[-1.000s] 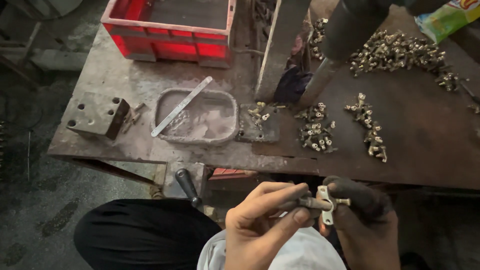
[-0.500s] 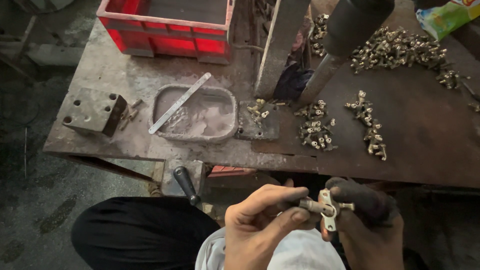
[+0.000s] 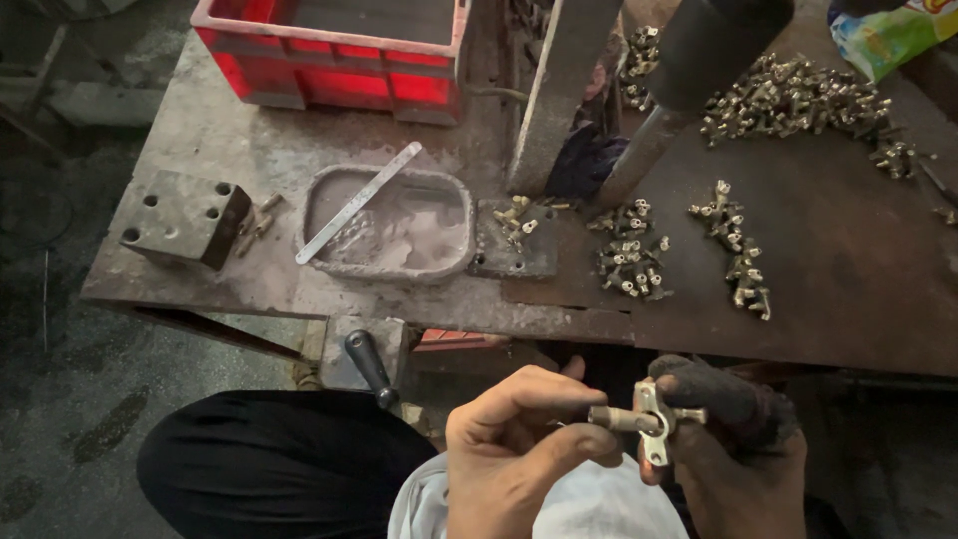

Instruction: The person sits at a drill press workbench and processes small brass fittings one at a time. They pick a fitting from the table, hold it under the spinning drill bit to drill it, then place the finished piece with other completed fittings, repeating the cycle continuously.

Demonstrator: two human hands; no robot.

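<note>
Two big things fill my view from the head camera: a rust-brown steel workbench (image 3: pixel 848 299) and, at its far edge, a red plastic crate (image 3: pixel 329 50). An upright steel post (image 3: pixel 564 90) and a slanted dark lever handle (image 3: pixel 689 70) rise from the bench, probably parts of a hand press. Left of them sits a shallow grey metal tray (image 3: pixel 389 225) with a flat metal strip (image 3: pixel 359 203) laid across its rim, handy for scraping or lifting. At the left end rests a drilled steel block (image 3: pixel 185 215). Heaps of small brass fittings (image 3: pixel 788 100) lie sorted on the right, with smaller clusters (image 3: pixel 629 255) nearer the front edge, within easy reach. A black-knobbed lever (image 3: pixel 371 364) sticks out below the bench.

Lowest and closest, over the lap, both hands meet on one brass fitting (image 3: pixel 644 419). My left hand (image 3: pixel 524 449) has thumb and forefinger pinched shut on its stem, holding it level. My right hand (image 3: pixel 733 444), dark with grime, is closed round the cross end, bracing it so the piece stays steady for close inspection.
</note>
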